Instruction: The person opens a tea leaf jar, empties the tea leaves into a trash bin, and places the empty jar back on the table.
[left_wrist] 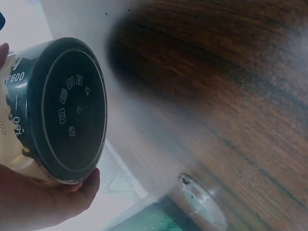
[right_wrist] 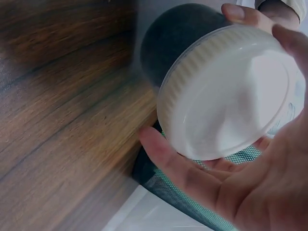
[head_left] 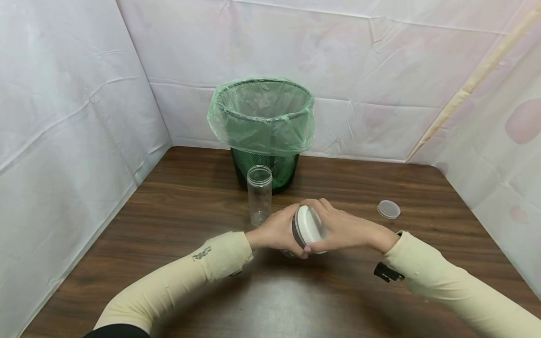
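Both hands hold a jar (left_wrist: 74,110) tilted on its side above the table. It has a dark base with small printed symbols and measuring marks along its side. My left hand (head_left: 276,231) grips the jar's body from the left. Fingers and thumb of my right hand (head_left: 340,226) curl round the edge of the white ribbed lid (right_wrist: 231,101), which sits on the jar's mouth and faces the right palm. Just beyond the left hand, a clear lidless bottle (head_left: 259,199) with a threaded neck stands upright.
A mesh bin (head_left: 266,173) with a green bag (head_left: 262,134) folded over its rim stands behind the bottle. To the right lies a small clear round cap (head_left: 389,209) on the brown wooden table (head_left: 186,197). Pale cloth walls (head_left: 359,56) enclose the back and sides.
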`<move>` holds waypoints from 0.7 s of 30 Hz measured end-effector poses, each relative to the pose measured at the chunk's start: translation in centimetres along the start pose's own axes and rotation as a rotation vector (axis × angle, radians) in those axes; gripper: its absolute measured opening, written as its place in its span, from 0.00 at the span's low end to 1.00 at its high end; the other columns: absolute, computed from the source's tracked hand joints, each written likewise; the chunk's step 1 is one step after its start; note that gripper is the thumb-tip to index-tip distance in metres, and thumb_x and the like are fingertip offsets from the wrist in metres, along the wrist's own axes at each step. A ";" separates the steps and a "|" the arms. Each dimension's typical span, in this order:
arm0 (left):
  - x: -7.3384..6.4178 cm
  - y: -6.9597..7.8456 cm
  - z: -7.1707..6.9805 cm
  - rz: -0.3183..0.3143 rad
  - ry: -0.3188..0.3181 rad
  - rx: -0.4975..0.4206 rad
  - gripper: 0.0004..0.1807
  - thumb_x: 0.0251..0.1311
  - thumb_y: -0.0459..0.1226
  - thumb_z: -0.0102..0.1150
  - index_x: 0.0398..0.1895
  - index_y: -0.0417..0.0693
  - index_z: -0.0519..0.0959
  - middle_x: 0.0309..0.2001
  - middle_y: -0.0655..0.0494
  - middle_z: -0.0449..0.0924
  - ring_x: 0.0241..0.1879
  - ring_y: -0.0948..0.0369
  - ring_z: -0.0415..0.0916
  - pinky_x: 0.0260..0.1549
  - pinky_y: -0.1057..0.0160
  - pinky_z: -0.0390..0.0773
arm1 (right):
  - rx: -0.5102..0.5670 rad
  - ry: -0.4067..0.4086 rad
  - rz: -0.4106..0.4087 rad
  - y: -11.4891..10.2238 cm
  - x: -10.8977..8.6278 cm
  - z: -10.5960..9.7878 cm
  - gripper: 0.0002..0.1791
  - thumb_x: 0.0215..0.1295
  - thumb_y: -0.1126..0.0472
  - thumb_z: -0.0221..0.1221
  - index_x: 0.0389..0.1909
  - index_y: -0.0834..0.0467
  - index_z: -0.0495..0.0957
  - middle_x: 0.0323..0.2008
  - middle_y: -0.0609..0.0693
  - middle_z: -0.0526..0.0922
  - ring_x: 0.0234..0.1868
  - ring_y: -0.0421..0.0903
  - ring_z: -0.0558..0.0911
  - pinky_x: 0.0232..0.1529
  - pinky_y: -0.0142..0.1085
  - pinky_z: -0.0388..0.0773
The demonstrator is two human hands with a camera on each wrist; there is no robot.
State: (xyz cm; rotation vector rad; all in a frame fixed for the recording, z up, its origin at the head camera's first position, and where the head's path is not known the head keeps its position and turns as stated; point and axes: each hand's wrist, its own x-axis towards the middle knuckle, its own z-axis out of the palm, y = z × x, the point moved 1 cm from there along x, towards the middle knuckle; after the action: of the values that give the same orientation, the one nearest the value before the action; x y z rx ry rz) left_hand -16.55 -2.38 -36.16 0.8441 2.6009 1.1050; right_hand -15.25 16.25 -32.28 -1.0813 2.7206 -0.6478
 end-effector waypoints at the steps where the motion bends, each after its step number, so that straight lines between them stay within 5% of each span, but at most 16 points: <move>1: 0.0 0.0 0.0 0.003 0.000 0.003 0.54 0.21 0.43 0.83 0.62 0.49 0.66 0.47 0.61 0.74 0.45 0.63 0.71 0.46 0.65 0.72 | -0.002 0.006 -0.035 0.0 0.0 0.0 0.50 0.45 0.43 0.70 0.65 0.56 0.57 0.50 0.54 0.66 0.42 0.46 0.75 0.41 0.39 0.75; 12: -0.2 0.0 0.3 -0.012 -0.002 -0.007 0.55 0.20 0.43 0.83 0.62 0.51 0.67 0.48 0.63 0.73 0.46 0.64 0.71 0.48 0.65 0.71 | -0.022 -0.005 -0.203 0.7 -0.1 -0.1 0.52 0.41 0.46 0.73 0.65 0.57 0.57 0.55 0.49 0.63 0.49 0.44 0.72 0.49 0.40 0.73; 21: 0.0 -0.3 0.4 0.034 0.025 -0.011 0.55 0.19 0.42 0.84 0.62 0.51 0.68 0.50 0.61 0.74 0.48 0.63 0.72 0.49 0.64 0.71 | -0.012 -0.010 -0.169 0.9 -0.5 -1.5 0.52 0.38 0.49 0.75 0.65 0.54 0.58 0.57 0.49 0.62 0.50 0.45 0.71 0.47 0.40 0.74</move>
State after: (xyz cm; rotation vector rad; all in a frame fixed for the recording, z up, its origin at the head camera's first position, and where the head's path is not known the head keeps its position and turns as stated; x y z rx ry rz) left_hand -16.53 -2.29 -36.63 0.8805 2.6075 1.1446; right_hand -15.88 17.71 -31.32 -1.3249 2.6482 -0.6479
